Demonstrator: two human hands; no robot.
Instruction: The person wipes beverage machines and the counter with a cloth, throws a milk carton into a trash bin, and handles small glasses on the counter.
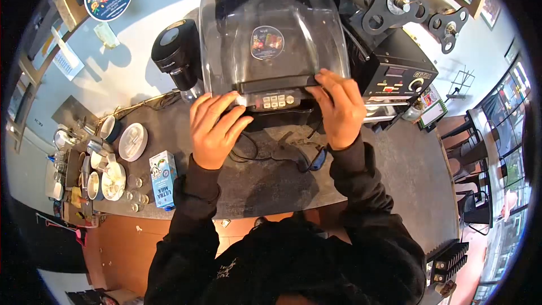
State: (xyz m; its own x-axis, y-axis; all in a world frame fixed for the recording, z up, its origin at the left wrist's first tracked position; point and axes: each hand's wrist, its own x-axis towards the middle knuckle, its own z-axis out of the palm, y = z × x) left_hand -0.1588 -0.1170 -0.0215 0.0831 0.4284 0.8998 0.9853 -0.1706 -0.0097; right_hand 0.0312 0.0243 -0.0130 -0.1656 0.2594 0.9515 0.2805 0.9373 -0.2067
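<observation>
A large machine with a clear domed cover (271, 20) stands at the back of the counter, right in front of me. Along its front runs a dark handle bar (276, 84), above a control panel (275, 102) with several pale buttons. My left hand (213, 130) lies at the panel's left end, fingers spread and fingertips touching the front edge. A small white patch shows by those fingertips; I cannot tell what it is. At the bar's right end, my right hand (341, 110) has its thumb and fingers closed on the cover's edge.
A black coffee grinder (175, 51) stands left of the machine, a black sealing machine (398, 68) right of it. A blue milk carton (162, 181), bowls (134, 141) and cups occupy the left counter. Cables and dark sunglasses (317, 160) lie before the machine. Stools (471, 164) are far right.
</observation>
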